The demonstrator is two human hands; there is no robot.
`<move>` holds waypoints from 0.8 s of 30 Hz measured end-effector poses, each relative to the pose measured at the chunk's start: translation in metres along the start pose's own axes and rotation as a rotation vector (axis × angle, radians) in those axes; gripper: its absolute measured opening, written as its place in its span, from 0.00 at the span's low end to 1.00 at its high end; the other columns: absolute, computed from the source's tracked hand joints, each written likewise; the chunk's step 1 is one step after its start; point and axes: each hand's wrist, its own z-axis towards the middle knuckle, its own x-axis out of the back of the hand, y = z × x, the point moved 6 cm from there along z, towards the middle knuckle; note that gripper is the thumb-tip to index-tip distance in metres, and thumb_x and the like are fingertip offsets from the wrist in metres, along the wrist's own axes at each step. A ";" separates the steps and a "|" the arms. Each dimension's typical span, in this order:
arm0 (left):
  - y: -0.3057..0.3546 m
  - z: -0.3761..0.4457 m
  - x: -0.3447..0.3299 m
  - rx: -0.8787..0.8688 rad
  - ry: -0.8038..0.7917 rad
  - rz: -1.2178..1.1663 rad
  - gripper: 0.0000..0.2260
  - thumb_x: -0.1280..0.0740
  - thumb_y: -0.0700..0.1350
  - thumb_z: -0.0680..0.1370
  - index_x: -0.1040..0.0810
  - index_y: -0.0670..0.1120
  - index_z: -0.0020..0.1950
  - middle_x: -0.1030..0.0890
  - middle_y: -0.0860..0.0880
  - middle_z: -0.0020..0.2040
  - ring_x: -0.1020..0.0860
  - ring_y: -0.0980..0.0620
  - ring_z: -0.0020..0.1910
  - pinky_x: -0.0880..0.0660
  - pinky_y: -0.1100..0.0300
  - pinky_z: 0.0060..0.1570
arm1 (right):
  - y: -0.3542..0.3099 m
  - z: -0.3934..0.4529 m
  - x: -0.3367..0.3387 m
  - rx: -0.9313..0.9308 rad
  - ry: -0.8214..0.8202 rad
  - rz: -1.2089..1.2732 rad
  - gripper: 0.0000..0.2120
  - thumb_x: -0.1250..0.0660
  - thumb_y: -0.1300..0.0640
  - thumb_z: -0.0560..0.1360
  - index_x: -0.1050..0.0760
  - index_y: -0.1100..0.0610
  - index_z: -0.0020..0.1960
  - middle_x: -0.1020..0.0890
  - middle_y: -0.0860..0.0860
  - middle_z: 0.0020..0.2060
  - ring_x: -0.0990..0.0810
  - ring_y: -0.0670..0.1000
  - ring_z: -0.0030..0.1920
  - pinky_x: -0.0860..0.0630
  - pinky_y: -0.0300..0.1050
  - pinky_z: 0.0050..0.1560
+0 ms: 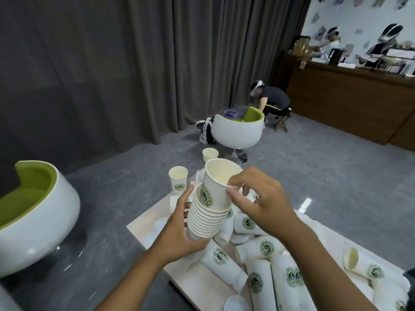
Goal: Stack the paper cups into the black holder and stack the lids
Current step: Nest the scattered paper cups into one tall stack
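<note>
Cup (216, 185) in right hand (258, 198) above stack (205, 221)

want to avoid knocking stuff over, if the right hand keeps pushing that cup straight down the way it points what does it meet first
Most likely the stack of nested cups in the left hand; the right hand already has its cup partly inside it.

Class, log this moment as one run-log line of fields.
left hand: holds nested cup stack | right hand: seating top cup | loose cups: lying on table | black holder: unseen
</note>
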 end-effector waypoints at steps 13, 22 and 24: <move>-0.023 -0.038 -0.008 0.096 0.113 0.011 0.59 0.15 0.41 0.64 0.51 0.79 0.74 0.31 0.76 0.65 0.25 0.60 0.67 0.25 0.71 0.58 | 0.017 -0.060 -0.046 -0.035 -0.277 0.130 0.12 0.29 0.55 0.79 0.20 0.51 0.62 0.24 0.47 0.58 0.22 0.49 0.55 0.21 0.50 0.49; -0.051 -0.046 0.005 0.153 0.131 -0.008 0.59 0.15 0.48 0.60 0.50 0.73 0.78 0.30 0.61 0.71 0.26 0.63 0.67 0.26 0.66 0.60 | 0.038 -0.090 -0.042 -0.209 -0.173 0.131 0.16 0.27 0.56 0.75 0.21 0.52 0.63 0.23 0.47 0.58 0.22 0.47 0.50 0.29 0.32 0.51; -0.062 -0.050 0.006 0.160 0.132 -0.013 0.59 0.14 0.46 0.61 0.50 0.73 0.77 0.30 0.61 0.70 0.26 0.64 0.66 0.25 0.70 0.57 | 0.056 -0.108 -0.051 -0.303 -0.204 0.135 0.17 0.28 0.52 0.74 0.21 0.49 0.63 0.24 0.45 0.58 0.22 0.47 0.49 0.29 0.33 0.49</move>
